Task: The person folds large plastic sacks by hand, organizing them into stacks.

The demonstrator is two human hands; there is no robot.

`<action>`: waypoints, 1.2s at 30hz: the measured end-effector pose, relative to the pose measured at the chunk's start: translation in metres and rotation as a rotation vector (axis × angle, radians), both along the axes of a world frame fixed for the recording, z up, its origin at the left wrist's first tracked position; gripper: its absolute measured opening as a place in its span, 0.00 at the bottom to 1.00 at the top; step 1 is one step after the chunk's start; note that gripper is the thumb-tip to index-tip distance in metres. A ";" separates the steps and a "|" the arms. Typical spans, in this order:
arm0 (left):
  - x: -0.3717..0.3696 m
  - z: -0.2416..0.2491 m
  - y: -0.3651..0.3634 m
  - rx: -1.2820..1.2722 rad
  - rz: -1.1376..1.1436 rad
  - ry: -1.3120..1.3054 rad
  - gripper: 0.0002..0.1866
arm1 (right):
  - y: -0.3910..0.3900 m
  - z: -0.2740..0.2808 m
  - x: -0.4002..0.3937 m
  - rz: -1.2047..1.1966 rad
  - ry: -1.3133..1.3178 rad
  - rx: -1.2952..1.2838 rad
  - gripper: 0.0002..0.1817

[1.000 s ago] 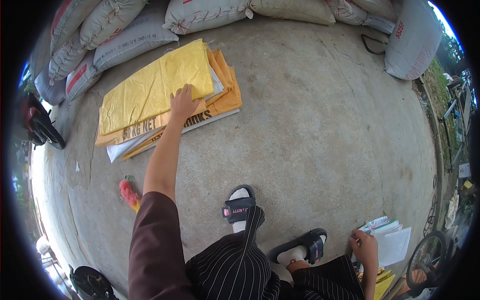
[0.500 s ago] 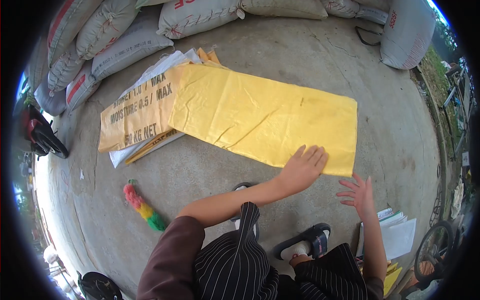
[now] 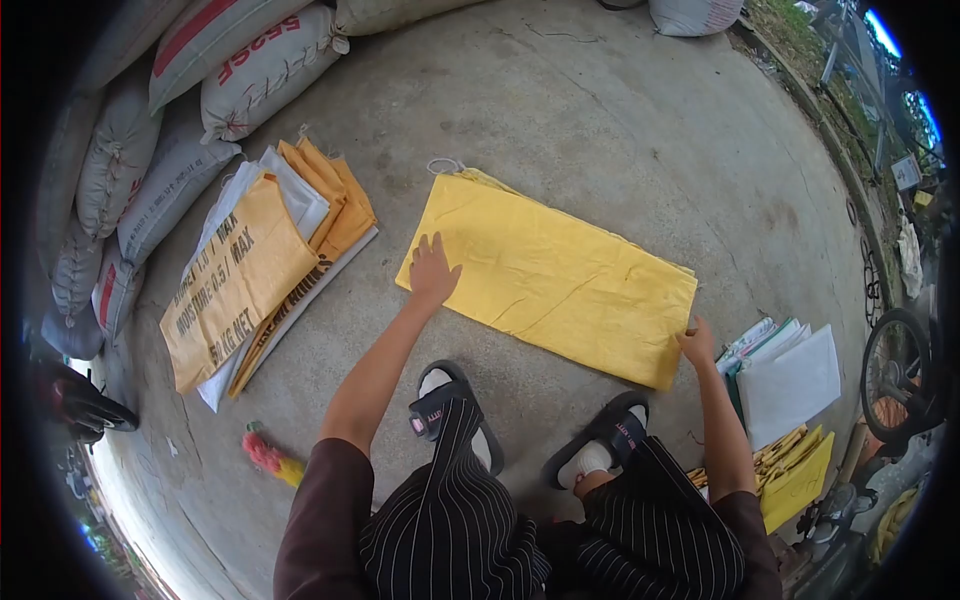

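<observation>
A folded yellow woven sack (image 3: 560, 275) lies flat on the concrete floor in front of my feet. My left hand (image 3: 434, 272) rests on its left part, palm down with the fingers spread. At the sack's right edge, my right hand (image 3: 697, 343) is closed, with the fingers curled on the rim near the lower corner. To the left is a stack of folded sacks, with a printed tan sack (image 3: 240, 275) on top and white and orange ones under it.
Filled white sacks (image 3: 265, 75) are piled at the upper left. Folded white sacks (image 3: 790, 375) and yellow sacks (image 3: 800, 480) stand at my right, near a bicycle wheel (image 3: 895, 370). A pink and yellow duster (image 3: 268, 455) lies by my left leg.
The yellow sack has come off the stack at left and lies apart on the floor to the right. My left hand went left across it; my right hand has closed on its edge.
</observation>
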State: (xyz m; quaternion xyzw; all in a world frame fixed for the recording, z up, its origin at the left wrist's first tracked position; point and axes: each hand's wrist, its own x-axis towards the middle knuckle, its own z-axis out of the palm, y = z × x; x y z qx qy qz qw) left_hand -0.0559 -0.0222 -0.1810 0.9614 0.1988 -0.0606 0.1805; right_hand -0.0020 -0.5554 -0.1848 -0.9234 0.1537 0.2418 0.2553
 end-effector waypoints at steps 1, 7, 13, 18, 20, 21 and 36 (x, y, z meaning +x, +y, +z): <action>0.009 -0.007 0.020 -0.027 0.090 -0.022 0.44 | -0.004 -0.004 0.003 -0.030 -0.244 -0.031 0.35; 0.055 -0.009 0.055 -0.107 0.227 -0.048 0.37 | 0.014 0.016 0.030 -0.547 -0.038 0.310 0.34; 0.094 0.030 0.032 -0.209 0.268 -0.045 0.19 | -0.001 0.002 0.051 -0.208 -0.610 0.185 0.13; 0.178 0.135 0.015 -0.583 0.346 -0.770 0.18 | 0.001 0.154 0.095 -0.517 -1.024 0.744 0.07; 0.197 0.186 0.019 -0.776 0.249 -1.020 0.20 | -0.011 0.228 0.096 -0.470 -1.183 0.955 0.08; 0.199 0.218 0.019 -0.812 0.209 -1.087 0.21 | -0.024 0.259 0.091 -0.351 -1.231 1.015 0.07; -0.087 0.222 -0.127 -0.295 -0.451 -0.712 0.26 | 0.222 0.139 -0.106 0.998 -0.584 0.504 0.22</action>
